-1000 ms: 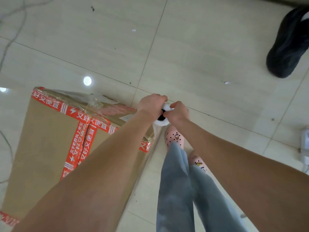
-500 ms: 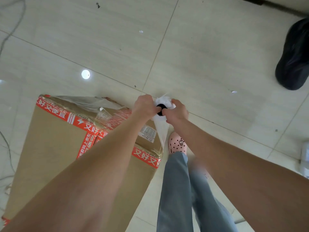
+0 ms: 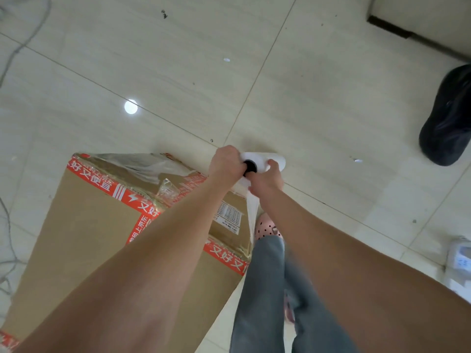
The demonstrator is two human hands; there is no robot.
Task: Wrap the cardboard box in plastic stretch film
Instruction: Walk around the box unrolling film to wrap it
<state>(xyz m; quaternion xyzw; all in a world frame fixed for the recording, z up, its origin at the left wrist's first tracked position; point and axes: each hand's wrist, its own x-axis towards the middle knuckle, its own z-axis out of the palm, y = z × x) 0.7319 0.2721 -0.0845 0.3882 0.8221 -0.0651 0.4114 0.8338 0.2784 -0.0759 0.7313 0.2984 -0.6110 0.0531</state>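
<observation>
Grey-blue denim trouser legs (image 3: 262, 289) and 1 pink perforated clog (image 3: 266, 228) stand just right of the cardboard box (image 3: 84, 238). The box is a matte brown rectangular carton on the floor at lower left, edged with glossy red printed tape (image 3: 114, 189) and bearing a white label (image 3: 228, 217). Crinkled clear stretch film (image 3: 142, 164) covers its far edge, and a taut translucent band (image 3: 252, 212) runs to the near corner. Above that corner, the left hand (image 3: 225, 164) and right hand (image 3: 266, 179) curl round the white cylindrical film roll (image 3: 276, 159) at its dark core. Beyond lie polished beige tiles (image 3: 305, 85) and a black bag (image 3: 448, 118). Compared with 1 s ago, the roll sits farther from the corner and the band is longer.
</observation>
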